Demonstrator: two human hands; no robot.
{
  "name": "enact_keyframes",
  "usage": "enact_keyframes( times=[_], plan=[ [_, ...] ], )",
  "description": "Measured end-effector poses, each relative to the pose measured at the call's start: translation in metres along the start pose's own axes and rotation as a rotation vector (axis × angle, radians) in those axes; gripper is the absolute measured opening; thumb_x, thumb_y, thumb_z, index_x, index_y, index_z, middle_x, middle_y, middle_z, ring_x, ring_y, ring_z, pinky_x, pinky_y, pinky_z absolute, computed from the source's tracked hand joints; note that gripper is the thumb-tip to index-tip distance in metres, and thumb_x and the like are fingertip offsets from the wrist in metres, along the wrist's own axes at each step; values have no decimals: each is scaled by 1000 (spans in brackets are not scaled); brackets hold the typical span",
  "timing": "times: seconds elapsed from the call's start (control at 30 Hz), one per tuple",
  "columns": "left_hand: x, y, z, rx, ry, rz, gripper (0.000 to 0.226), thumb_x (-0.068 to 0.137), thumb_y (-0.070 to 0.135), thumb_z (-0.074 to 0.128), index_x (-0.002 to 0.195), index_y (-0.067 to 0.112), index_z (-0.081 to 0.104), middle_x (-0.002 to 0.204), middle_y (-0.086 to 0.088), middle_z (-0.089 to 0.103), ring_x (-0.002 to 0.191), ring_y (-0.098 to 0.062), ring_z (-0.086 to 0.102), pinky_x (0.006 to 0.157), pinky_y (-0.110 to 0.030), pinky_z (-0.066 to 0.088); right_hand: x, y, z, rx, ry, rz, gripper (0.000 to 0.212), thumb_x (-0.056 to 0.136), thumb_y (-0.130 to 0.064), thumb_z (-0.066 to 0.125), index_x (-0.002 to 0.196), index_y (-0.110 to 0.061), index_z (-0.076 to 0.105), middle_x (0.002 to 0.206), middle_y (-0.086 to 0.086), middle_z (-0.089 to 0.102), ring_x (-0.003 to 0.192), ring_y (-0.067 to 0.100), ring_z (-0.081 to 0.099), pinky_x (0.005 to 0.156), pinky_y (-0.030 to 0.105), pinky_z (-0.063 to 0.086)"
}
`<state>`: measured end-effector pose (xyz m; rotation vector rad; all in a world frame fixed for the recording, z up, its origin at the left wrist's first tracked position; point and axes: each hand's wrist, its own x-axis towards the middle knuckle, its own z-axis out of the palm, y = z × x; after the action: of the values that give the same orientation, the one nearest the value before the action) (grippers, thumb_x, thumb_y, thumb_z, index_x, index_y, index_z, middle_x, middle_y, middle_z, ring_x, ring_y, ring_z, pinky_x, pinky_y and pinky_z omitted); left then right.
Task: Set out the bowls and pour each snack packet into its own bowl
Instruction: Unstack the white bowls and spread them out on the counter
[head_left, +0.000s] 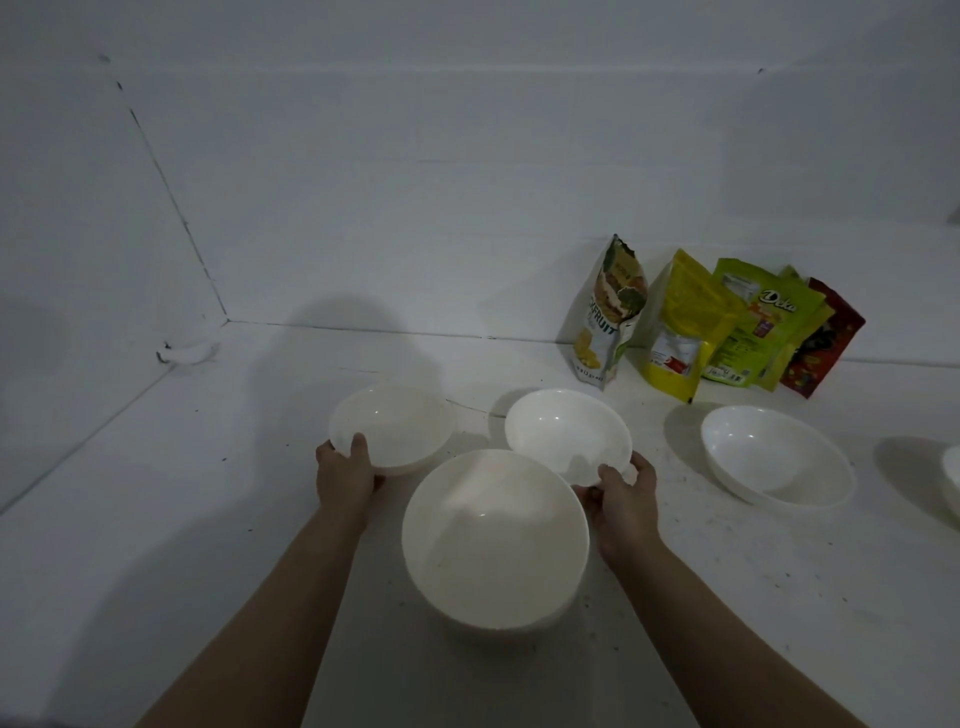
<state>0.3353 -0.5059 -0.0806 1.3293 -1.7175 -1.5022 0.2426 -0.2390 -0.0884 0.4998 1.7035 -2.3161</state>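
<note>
My left grip (345, 467) clasps the near rim of the left bowl (392, 428), thumb over the lip; my right grip (621, 493) clasps the near rim of the middle bowl (569, 434), which tilts toward me. Both bowls sit toward the back of the bench (156, 519), with a larger bowl (493, 538) nearer the front edge between my forearms. A fourth bowl (776, 454) rests toward the right edge. All of these bowls appear empty. I judge them rigid, glossy, probably slippery and breakable: pinch at the rim, set down gently. The snack packets (717, 325) lean against the back wall at the right; their seals cannot be judged. They look light and crinkly: hold near the top when pouring
</note>
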Motion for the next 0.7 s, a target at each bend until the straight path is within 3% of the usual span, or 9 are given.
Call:
enact_keyframes(
  times=[0.13, 0.27, 0.37, 0.43, 0.53, 0.63, 0.7],
  plan=[
    [3, -4, -1, 49, -13, 4, 61, 98, 37, 51, 145, 2, 33, 137, -24, 50, 118, -43, 54, 97, -51, 48, -3, 1, 0, 16, -14, -7, 45, 97, -14, 54, 136, -28, 38, 128, 22, 55, 102, 39, 64, 77, 46, 59],
    [-11, -8, -4, -7, 25, 4, 64, 101, 36, 43, 152, 6, 19, 152, -25, 33, 129, -43, 46, 105, -48, 41, -11, 3, -9, 6, 26, -2, 34, 98, -21, 52, 131, -18, 46, 101, 6, 53, 76, 20, 55, 62, 35, 51],
    [-36, -18, -8, -165, 104, 15, 49, 102, 33, 40, 147, 17, 27, 146, -20, 37, 117, -40, 54, 91, -43, 48, -25, 6, -17, 34, 75, -22, 12, 96, -18, 52, 106, -12, 57, 92, 6, 50, 68, 18, 48, 56, 31, 45],
    [-58, -31, -11, -250, 87, 42, 35, 102, 29, 40, 136, 20, 33, 133, -15, 47, 102, -30, 58, 78, -38, 51, -38, 6, -21, 30, 49, -29, 8, 93, -18, 54, 88, -14, 59, 85, 6, 50, 64, 18, 45, 55, 30, 43],
    [-94, -44, -17, -316, -72, 80, 15, 104, 23, 39, 118, 17, 43, 115, -9, 56, 88, -19, 58, 69, -27, 48, -55, 6, -23, -49, -203, -60, 20, 92, -27, 54, 79, -13, 60, 78, 2, 59, 70, 18, 54, 64, 32, 47],
    [-123, -43, -19, -288, -204, 207, 19, 105, 24, 37, 98, 17, 52, 95, 0, 58, 83, -12, 56, 69, -20, 46, -61, 10, -25, -302, -577, -132, 33, 101, -41, 43, 114, -16, 61, 117, 3, 67, 109, 23, 63, 92, 44, 52],
    [-130, -43, -19, -290, -237, 232, 22, 97, 38, 43, 93, 22, 58, 97, 0, 62, 89, -12, 58, 78, -28, 47, -65, 6, -27, -407, -640, -141, 30, 102, -44, 42, 120, -23, 56, 123, 0, 65, 115, 22, 62, 94, 44, 52]
  ],
)
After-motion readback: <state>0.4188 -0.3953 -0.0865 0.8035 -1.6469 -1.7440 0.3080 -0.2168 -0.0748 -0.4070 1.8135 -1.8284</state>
